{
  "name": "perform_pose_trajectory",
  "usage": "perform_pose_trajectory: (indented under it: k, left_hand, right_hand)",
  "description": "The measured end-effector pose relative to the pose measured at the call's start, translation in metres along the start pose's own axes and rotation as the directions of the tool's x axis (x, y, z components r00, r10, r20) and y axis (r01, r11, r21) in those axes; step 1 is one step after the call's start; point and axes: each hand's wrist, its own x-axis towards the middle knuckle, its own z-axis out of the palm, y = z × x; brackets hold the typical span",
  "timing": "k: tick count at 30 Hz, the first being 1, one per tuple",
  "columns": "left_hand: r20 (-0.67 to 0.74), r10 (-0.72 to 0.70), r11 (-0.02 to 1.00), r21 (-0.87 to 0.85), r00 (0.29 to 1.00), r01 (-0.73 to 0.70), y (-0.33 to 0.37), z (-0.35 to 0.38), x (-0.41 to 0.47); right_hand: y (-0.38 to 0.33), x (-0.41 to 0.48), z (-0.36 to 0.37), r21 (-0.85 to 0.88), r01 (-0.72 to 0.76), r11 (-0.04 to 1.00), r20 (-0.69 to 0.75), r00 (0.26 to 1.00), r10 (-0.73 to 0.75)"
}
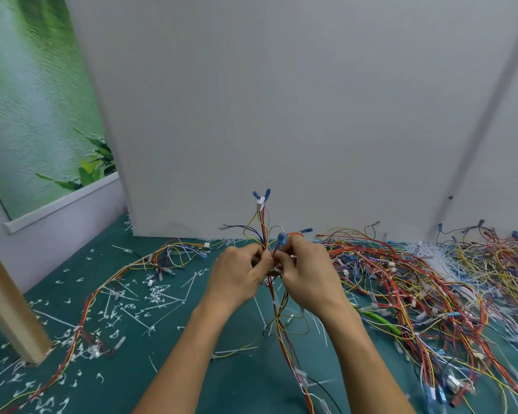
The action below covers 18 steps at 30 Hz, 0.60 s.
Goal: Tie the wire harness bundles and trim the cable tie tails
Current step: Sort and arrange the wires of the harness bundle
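Holding a wire bundle [263,231] upright above the table [168,375], with the left hand [237,277] and the right hand [307,277] pressed knuckle to knuckle around its middle. Gripping with the left hand, fingers curled round the red, yellow and black strands. Pinching with the right hand as well, fingers folded on the same strands, a blue terminal [281,239] poking up just above its knuckles. Fanning out above both hands into loose ends, topped by a white connector [260,203] with two more blue tips beside it. Trailing down from the hands between the forearms to the table near the bottom edge, with small white pieces on the strands lower down. Cannot tell whether a cable tie sits inside the grip, being hidden by the fingers.

Right of the right hand: a big tangled pile of wires [416,282] spread over the table, with a green cable [380,319] at its near edge.

Left of the left hand: a long harness [81,321] curving across the table, lying among scattered white tie offcuts [159,294].

Farther left: a wooden post [9,309] standing on the table.

Beyond both hands: a pale grey panel [281,100] rising upright.
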Motion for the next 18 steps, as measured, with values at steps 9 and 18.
perform_pose_trajectory:
  k: [9, 18]
  left_hand:
    - [-0.04, -0.012, 0.999, -0.035, 0.999, 0.011, -0.005, 0.007, 0.002]
    - [-0.092, -0.061, 0.994, -0.092, 0.994, 0.053, 0.0, 0.015, 0.001]
  right_hand:
    - [0.009, 0.004, -0.004, 0.123, -0.012, 0.992, -0.032, 0.999, 0.017]
    - [0.026, 0.006, -0.013, 0.126, -0.147, 0.981, 0.042, 0.989, 0.143]
